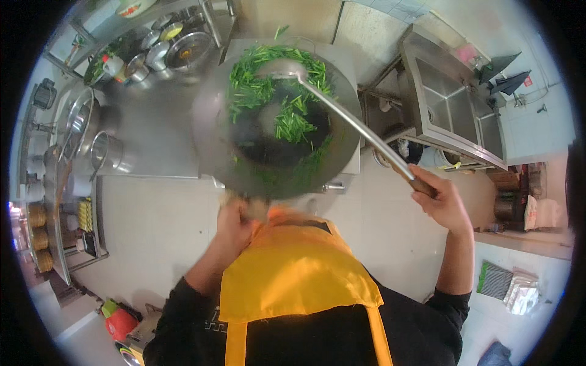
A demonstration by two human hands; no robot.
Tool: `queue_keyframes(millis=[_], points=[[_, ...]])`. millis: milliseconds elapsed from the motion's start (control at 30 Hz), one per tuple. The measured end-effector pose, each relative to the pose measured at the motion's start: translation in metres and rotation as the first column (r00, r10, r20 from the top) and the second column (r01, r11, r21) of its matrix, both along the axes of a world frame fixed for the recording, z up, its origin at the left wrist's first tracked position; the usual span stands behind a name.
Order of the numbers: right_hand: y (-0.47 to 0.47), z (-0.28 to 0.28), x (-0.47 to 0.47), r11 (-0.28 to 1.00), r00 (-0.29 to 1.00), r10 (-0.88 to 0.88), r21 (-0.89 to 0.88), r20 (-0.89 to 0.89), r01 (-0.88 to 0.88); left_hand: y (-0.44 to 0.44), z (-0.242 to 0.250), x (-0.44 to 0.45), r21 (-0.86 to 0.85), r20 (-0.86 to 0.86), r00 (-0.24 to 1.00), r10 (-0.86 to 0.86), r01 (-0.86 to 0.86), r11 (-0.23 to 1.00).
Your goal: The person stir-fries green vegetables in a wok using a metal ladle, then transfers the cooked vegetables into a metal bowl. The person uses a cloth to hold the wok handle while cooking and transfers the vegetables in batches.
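A large dark wok (211,132) sits before me, blurred along its rim. Chopped leafy greens (254,89), which look like garlic chives, line its far side; a smaller heap lies near the middle and some blurred pieces cling to the near wall. At the near left rim, my left hand (232,220) is closed around the wok's handle area, with a blurred tan cloth or grip (256,208) beside it. My right hand (442,199) holds the wooden end of a long-handled metal ladle (350,116). The ladle's bowl rests among or just over the far greens; contact is unclear.
On the left stands a steel counter (155,123) with a metal pot (105,148), several bowls (158,55) and a bottle (112,66) towards the back. A steel sink (446,94) is at right. My yellow apron (297,270) lies close to the wok's near edge.
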State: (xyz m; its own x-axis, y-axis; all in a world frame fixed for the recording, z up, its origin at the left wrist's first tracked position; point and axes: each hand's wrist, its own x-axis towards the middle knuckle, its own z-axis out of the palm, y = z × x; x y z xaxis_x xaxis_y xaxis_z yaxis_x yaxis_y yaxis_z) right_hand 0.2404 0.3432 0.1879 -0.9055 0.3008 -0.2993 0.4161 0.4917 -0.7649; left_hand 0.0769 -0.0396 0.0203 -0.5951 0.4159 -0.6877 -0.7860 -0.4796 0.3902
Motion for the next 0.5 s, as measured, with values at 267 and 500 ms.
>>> queue_keyframes(millis=[267, 500], points=[[-0.051, -0.036, -0.02, 0.984, 0.99, -0.141, 0.104, -0.029, 0.144, 0.084, -0.07, -0.077, -0.099, -0.011, 0.987, 0.161, -0.162, 0.982], [-0.12, -0.149, -0.054, 0.974, 0.975, -0.224, -0.037, -0.003, 0.224, 0.076, -0.063, -0.079, -0.219, 0.021, 0.996, -0.088, 0.09, 0.972]])
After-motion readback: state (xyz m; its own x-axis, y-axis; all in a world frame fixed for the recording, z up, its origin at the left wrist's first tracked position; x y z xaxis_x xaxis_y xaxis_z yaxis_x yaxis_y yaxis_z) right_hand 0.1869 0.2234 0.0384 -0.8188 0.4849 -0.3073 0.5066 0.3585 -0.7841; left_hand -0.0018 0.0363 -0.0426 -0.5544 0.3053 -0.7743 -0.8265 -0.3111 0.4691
